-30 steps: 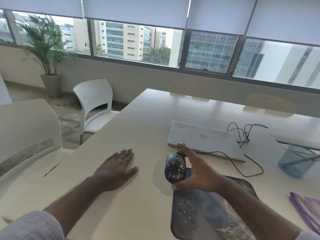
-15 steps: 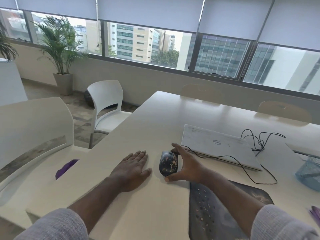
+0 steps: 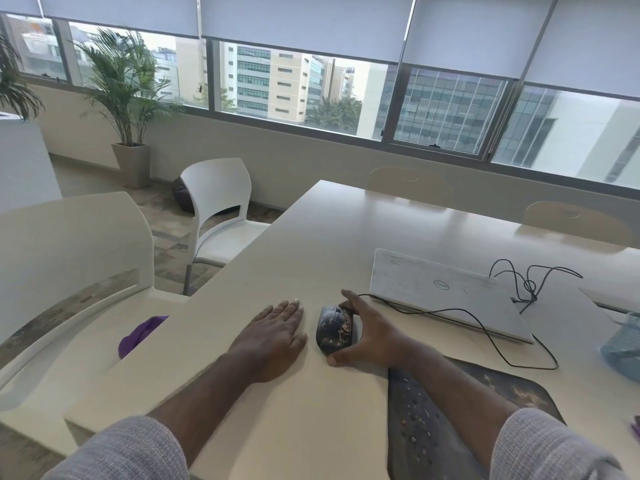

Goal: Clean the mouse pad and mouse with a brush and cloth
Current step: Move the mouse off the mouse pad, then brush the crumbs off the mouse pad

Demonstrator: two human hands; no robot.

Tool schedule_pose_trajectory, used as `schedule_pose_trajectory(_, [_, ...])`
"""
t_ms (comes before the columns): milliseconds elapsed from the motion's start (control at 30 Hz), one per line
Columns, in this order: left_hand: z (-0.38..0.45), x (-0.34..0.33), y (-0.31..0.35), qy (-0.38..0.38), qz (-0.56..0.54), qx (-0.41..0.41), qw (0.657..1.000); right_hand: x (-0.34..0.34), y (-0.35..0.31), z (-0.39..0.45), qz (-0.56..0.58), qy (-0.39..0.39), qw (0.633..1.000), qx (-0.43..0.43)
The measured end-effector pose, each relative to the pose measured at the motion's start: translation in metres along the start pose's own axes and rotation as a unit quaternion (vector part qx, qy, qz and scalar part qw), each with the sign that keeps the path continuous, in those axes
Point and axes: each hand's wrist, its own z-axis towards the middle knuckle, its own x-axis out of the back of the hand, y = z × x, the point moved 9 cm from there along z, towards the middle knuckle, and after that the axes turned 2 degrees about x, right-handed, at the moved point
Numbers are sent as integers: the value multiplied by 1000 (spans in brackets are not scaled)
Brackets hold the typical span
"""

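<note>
Your right hand (image 3: 370,341) grips the mouse (image 3: 335,330) on the worktop (image 3: 311,410); your left hand (image 3: 273,336) lies flat, released; the mesh cup (image 3: 623,348) is cropped.

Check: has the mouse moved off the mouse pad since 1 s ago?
Yes. The mouse, gripped by the right hand, now sits on the bare table left of the mouse pad, nearer the left hand.

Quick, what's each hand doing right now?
Left hand: open, lying flat on the table, holding nothing.
Right hand: curled around the mouse, gripping it on the table.
</note>
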Motion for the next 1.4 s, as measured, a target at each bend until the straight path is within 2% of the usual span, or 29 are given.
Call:
schedule_pose_trajectory(200, [1,0,-1,2,-5,2,1000,0,-1,-4,19,-21,1000,-8])
schedule_pose_trajectory(367, [0,1,-1,10,-13,7,1000,17,-1,-21,47,17,999,13])
schedule_pose_trajectory(567, [-5,15,-5,67,-92,25,993,58,19,-63,48,121,991,27])
schedule_pose_trajectory(800, [-19,44,2,167,-156,43,973,118,58,-136,15,226,974,-3])
schedule_pose_trajectory(900, [-20,62,38,209,-172,31,962,140,78,-171,2,273,962,-28])
schedule_pose_trajectory(1033, [-15,76,129,222,-167,-66,958,160,103,-211,2,331,942,-55])
schedule_pose_trajectory(1200, [-2,61,237,154,-143,-142,967,185,131,-260,-9,376,922,-88])
schedule_pose_trajectory(1400, [17,26,325,66,-125,-163,977,221,157,-312,-9,431,895,-114])
